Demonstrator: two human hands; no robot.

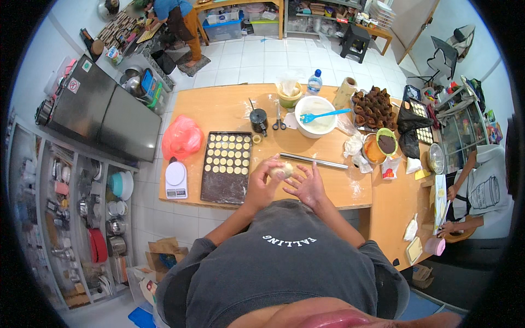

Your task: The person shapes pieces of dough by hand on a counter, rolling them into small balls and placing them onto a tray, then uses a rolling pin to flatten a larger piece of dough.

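A pale lump of dough point(283, 171) is held in the fingers of my left hand point(260, 185), above the near edge of the wooden table. My right hand point(308, 187) is beside it, palm turned up and fingers spread, with nothing in it. Just beyond my hands lies a metal rolling rod point(317, 160). To the left, a dark baking tray point(221, 188) carries rows of small pale dough rounds point(228, 154) on its far part, and its near part is bare. A small ring-shaped cutter point(256, 139) sits by the tray's right edge.
A white scale point(176, 174) and pink plastic bag point(181, 138) lie left of the tray. Farther back are a black pot point(258, 119), scissors point(279, 123), a white bowl point(316, 131) with a blue spatula point(325, 114), and brown paper cups point(374, 106). Another person point(484, 186) works at the right.
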